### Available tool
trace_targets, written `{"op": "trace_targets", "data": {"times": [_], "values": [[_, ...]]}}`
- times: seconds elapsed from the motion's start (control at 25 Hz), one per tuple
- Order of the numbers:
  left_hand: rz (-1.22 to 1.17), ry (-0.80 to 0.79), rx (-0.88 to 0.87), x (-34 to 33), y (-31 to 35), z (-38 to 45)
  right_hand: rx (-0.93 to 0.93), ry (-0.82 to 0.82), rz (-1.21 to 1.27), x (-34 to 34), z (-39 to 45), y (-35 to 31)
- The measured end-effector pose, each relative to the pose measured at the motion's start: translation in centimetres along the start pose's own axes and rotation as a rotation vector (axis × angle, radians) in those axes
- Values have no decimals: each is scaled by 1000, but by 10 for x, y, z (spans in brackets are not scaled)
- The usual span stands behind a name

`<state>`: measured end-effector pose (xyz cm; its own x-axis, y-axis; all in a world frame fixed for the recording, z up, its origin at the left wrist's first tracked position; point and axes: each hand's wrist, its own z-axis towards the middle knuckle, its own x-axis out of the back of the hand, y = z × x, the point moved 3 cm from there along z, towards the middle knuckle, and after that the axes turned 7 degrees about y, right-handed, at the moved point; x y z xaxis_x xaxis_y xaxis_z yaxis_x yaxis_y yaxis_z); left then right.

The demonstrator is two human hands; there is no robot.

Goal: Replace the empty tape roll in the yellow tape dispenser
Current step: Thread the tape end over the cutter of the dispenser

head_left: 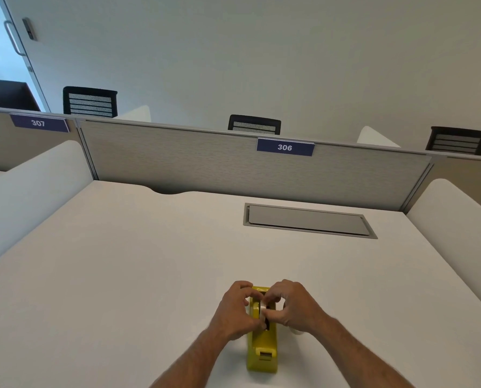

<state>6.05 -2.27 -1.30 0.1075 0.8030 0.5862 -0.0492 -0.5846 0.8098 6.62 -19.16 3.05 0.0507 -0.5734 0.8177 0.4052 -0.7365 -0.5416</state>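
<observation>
Both our hands are on the yellow tape dispenser (262, 348): our left hand (235, 310) grips its left side while our right hand (292, 303) pinches the pale tape roll (261, 310) sitting in its slot. It stands on the near part of the white surface (121, 261), low in view. A grey hatch (306, 220) is set into the surface farther off, to the right. Behind runs a grey partition (177, 158) with blue labels reading 306 (285, 147) and 307 (39, 123); black chair backs (254, 124) show beyond it. The dispenser is long and narrow.
</observation>
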Motion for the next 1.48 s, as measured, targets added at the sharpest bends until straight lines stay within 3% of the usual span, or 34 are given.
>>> {"op": "trace_targets", "data": {"times": [1.48], "values": [[-31,1,-18,4,0,0,-13,10,25,-2,3,3]]}}
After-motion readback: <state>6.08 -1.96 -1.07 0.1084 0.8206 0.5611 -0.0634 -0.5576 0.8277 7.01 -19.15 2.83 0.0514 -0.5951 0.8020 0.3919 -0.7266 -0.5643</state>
